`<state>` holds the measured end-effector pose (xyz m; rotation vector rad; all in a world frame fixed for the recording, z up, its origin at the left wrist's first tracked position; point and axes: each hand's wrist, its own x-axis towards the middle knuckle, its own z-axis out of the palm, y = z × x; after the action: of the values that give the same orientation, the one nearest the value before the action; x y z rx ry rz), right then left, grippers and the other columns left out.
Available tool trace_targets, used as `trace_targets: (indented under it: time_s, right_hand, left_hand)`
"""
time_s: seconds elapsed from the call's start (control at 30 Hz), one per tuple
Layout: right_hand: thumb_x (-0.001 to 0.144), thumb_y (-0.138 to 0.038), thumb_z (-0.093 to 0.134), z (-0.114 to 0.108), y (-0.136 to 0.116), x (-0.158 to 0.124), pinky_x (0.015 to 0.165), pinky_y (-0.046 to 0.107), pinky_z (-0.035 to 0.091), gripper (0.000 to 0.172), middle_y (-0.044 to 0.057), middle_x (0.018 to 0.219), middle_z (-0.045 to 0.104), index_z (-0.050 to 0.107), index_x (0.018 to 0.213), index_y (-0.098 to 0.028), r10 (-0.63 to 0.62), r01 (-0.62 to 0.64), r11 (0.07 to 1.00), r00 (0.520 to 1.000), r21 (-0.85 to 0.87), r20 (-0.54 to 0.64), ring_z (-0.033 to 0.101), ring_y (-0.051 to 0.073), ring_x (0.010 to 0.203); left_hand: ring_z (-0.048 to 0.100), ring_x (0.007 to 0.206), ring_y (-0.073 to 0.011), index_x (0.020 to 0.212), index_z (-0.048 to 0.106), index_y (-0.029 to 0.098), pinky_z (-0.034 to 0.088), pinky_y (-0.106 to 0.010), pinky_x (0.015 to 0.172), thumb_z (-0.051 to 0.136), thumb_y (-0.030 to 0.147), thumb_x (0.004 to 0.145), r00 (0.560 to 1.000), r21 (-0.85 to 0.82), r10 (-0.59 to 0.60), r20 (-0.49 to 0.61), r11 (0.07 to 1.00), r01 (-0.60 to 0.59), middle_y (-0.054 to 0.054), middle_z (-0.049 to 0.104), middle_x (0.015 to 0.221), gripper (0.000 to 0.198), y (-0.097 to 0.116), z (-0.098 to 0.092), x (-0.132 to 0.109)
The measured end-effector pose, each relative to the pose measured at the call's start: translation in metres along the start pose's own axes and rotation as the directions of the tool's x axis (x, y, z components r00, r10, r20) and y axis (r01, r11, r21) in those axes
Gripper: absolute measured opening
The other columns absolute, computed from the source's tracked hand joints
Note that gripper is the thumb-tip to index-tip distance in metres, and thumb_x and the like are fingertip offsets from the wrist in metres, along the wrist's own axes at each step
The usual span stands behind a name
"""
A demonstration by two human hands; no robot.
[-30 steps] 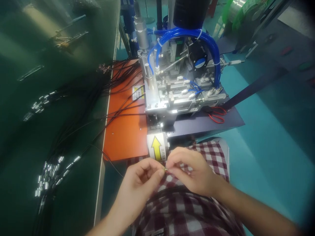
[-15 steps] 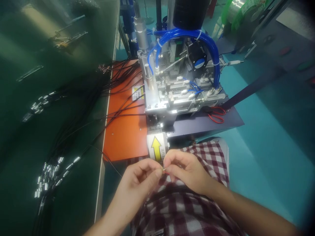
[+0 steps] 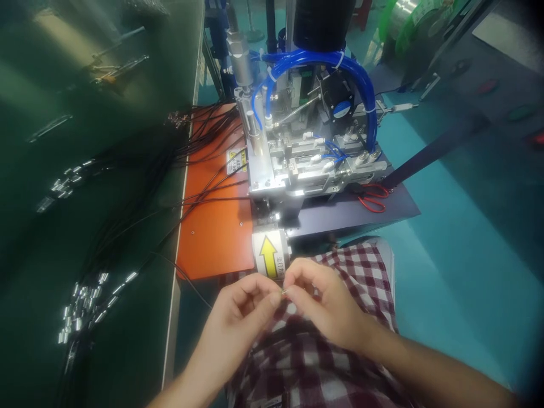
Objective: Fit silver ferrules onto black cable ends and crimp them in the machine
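- Barely anything has moved since the earlier frame: your right hand [image 3: 327, 303] has shifted slightly at the fingertips, and both hands still meet.
- Off the desk [image 3: 173, 317] at its right edge, a thin dark cable [image 3: 191, 281] runs toward your left hand [image 3: 240, 310]; whether it joins the piece is hidden.
- Your left thumb and forefinger pinch a tiny piece [image 3: 284, 292], right of the desk's edge.
- It looks light, slim and easily bent; take it by the tips, gently.
- Your right thumb and forefinger close on its other end; its material is unclear.
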<state>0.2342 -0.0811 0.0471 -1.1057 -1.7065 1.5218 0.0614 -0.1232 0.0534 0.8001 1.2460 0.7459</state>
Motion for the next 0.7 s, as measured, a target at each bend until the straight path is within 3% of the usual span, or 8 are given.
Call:
trace_targets:
  time_s: [0.17,0.33,0.37,0.43,0.53,0.6,0.7]
  right_hand:
    - [0.087,-0.013,0.046,0.008,-0.005,-0.010,0.059,0.026,0.039,0.012,0.000,0.072,0.053,0.050,0.077,-0.018,-0.052,0.039,0.986,0.996,-0.163,-0.077,0.050,0.013,0.064]
    - [0.084,-0.011,0.047,0.009,-0.004,-0.013,0.059,0.029,0.034,0.010,0.001,0.070,0.052,0.050,0.077,-0.018,-0.221,0.169,0.930,0.967,-0.326,-0.129,0.048,0.015,0.063]
    - [0.084,-0.013,0.047,0.009,-0.004,-0.012,0.059,0.029,0.034,0.010,0.001,0.069,0.052,0.050,0.076,-0.018,-0.192,0.145,0.942,0.972,-0.304,-0.132,0.048,0.015,0.063]
    - [0.087,-0.018,0.046,0.010,-0.004,-0.010,0.056,0.028,0.036,0.012,-0.001,0.065,0.051,0.049,0.075,-0.019,-0.003,-0.009,0.992,0.995,-0.123,-0.099,0.049,0.014,0.059]
    - [0.090,-0.025,0.045,0.014,-0.005,-0.007,0.053,0.026,0.038,0.016,-0.005,0.055,0.048,0.047,0.076,-0.019,0.284,-0.288,0.931,0.957,0.224,0.053,0.048,0.012,0.052]
    - [0.090,-0.026,0.046,0.016,-0.005,-0.006,0.053,0.025,0.039,0.016,-0.006,0.054,0.048,0.047,0.076,-0.019,0.321,-0.327,0.897,0.944,0.296,0.070,0.049,0.011,0.051]
    - [0.090,-0.026,0.048,0.016,-0.005,-0.008,0.052,0.024,0.039,0.014,-0.005,0.059,0.049,0.048,0.077,-0.019,0.270,-0.263,0.933,0.963,0.247,0.004,0.050,0.011,0.054]
  left_hand:
    - [0.045,0.061,-0.0077,0.078,0.062,0.018,0.037,-0.016,0.054,0.063,0.037,0.085,0.987,0.050,0.099,-0.130,0.994,-0.093,0.002,0.056,0.071,0.021,-0.002,0.009,0.000]
    - [0.050,0.066,-0.0091,0.078,0.061,0.017,0.043,-0.017,0.060,0.062,0.034,0.085,0.977,0.081,0.156,-0.146,0.986,-0.145,0.001,0.058,0.074,0.019,-0.002,0.016,-0.001]
    - [0.050,0.065,-0.0089,0.078,0.061,0.017,0.043,-0.017,0.060,0.062,0.034,0.085,0.975,0.081,0.162,-0.149,0.985,-0.152,0.002,0.058,0.073,0.018,-0.002,0.016,-0.001]
    - [0.051,0.063,-0.0083,0.078,0.060,0.018,0.043,-0.016,0.059,0.061,0.034,0.086,0.971,0.072,0.180,-0.157,0.983,-0.170,0.003,0.057,0.071,0.018,-0.002,0.019,-0.001]
    - [0.052,0.061,-0.0074,0.080,0.060,0.019,0.044,-0.015,0.057,0.058,0.032,0.088,0.959,0.075,0.221,-0.179,0.975,-0.210,0.004,0.058,0.068,0.016,-0.004,0.022,0.000]
    - [0.054,0.062,-0.0073,0.082,0.059,0.020,0.045,-0.015,0.058,0.057,0.030,0.089,0.947,0.102,0.258,-0.192,0.965,-0.242,0.004,0.059,0.069,0.013,-0.006,0.024,0.001]
    - [0.055,0.064,-0.0081,0.083,0.059,0.021,0.046,-0.016,0.060,0.055,0.028,0.090,0.943,0.145,0.289,-0.165,0.953,-0.266,0.004,0.059,0.071,0.011,-0.006,0.023,0.000]
